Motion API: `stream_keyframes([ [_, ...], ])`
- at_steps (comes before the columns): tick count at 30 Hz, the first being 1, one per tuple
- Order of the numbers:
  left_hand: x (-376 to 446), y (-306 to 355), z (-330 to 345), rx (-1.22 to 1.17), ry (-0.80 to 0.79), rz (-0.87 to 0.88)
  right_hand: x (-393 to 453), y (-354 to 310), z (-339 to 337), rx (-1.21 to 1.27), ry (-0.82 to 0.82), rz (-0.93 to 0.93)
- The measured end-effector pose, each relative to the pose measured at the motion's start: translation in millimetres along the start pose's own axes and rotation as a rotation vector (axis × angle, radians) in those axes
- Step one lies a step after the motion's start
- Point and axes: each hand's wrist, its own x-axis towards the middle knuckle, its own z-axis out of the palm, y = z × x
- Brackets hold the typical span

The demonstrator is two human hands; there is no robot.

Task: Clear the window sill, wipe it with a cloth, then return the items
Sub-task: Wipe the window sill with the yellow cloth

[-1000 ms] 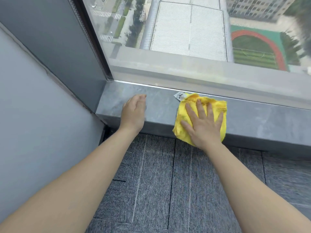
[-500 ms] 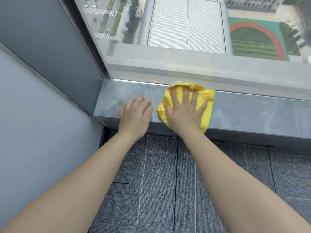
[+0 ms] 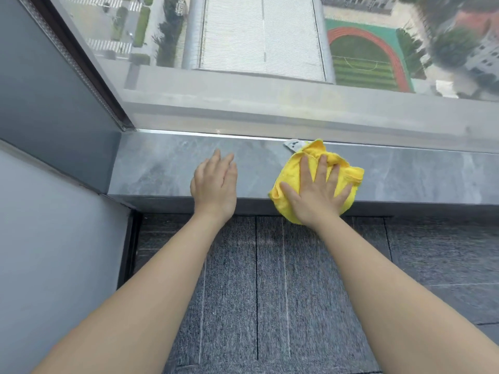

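A grey stone window sill (image 3: 151,168) runs along the bottom of the window. A bunched yellow cloth (image 3: 290,168) with a white label lies on it, hanging slightly over the front edge. My right hand (image 3: 316,193) presses flat on the cloth with fingers spread. My left hand (image 3: 216,184) rests palm down on the bare sill to the left of the cloth, holding nothing. No other items are on the visible part of the sill.
The window glass (image 3: 256,49) rises right behind the sill, with a dark frame (image 3: 89,76) and a grey wall (image 3: 40,238) at the left. Grey carpet tiles (image 3: 270,279) cover the floor below.
My right hand has slid the cloth to the right along the sill, away from my left hand. The cloth is more bunched. My left hand has stayed in about the same place.
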Motion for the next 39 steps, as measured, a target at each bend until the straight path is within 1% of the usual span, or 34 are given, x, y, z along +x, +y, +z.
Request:
stream_keyframes([
  [4, 1.5, -2.0, 8.0, 0.029, 0.057, 0.0, 20.7, -28.2, 0.0, 0.128, 0.093, 0.203],
  [6, -0.3, -3.3, 7.9, 0.026, 0.058, 0.01, 28.5, -39.1, -0.9, 0.16, 0.134, 0.238],
  [8, -2.5, -3.6, 3.5, -0.011, 0.042, 0.027, 32.5, -46.9, -1.2, 0.153, 0.155, 0.219],
  [11, -8.6, -1.8, -5.1, -0.048, 0.006, 0.053, 31.1, -47.0, 0.6, 0.081, 0.173, 0.095],
  [14, -12.9, 1.4, -5.0, -0.002, -0.006, 0.086, 23.0, -30.5, 3.1, -0.032, 0.177, -0.164],
  [17, -13.0, 7.6, 3.5, 0.05, 0.02, 0.088, 13.7, -4.5, 0.6, -0.136, 0.133, -0.415],
  [19, -12.0, 13.5, 10.8, 0.087, 0.007, 0.092, 9.5, 12.7, -2.0, -0.194, 0.101, -0.503],
  [22, -13.5, 23.5, 23.9, 0.15, -0.026, 0.11, 2.7, 37.4, -2.3, -0.238, 0.073, -0.537],
  [24, -15.0, 29.3, 33.2, 0.169, -0.031, 0.116, 1.5, 52.8, -3.2, -0.225, 0.059, -0.483],
  [28, -15.6, 34.7, 47.7, 0.205, -0.033, 0.127, 8.4, 67.1, -6.6, -0.093, 0.084, -0.242],
  [34, -16.5, 26.5, 39.3, 0.292, -0.005, 0.114, 33.7, 33.0, -14.7, 0.12, 0.125, 0.099],
  [36, -19.0, 24.5, 33.4, 0.314, 0.024, 0.124, 42.3, 23.6, -17.3, 0.141, 0.149, 0.142],
  [39, -23.0, 24.6, 30.7, 0.333, 0.065, 0.13, 46.1, 18.3, -16.5, 0.117, 0.192, 0.114],
])
